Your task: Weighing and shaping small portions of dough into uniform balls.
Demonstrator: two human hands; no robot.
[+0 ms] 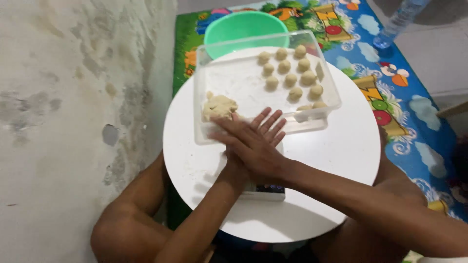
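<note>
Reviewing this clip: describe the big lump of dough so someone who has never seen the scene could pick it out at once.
On the round white table sits a clear rectangular plastic tub. In the tub's near left corner, just beyond the person's pressed-together hands, lies the pale, rough lump of dough. Unlike the small rolled dough balls lined up at the tub's right side, it is large and unshaped.

green bowl (234, 27), plastic bottle (397, 22), colourful mat (419, 136).

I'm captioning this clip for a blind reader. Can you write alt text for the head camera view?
A person's right hand lies flat over the left hand, palms pressed together above a round white table. Behind them a clear plastic tray holds a lump of dough and rows of small dough balls, with a green bowl beyond.
</note>
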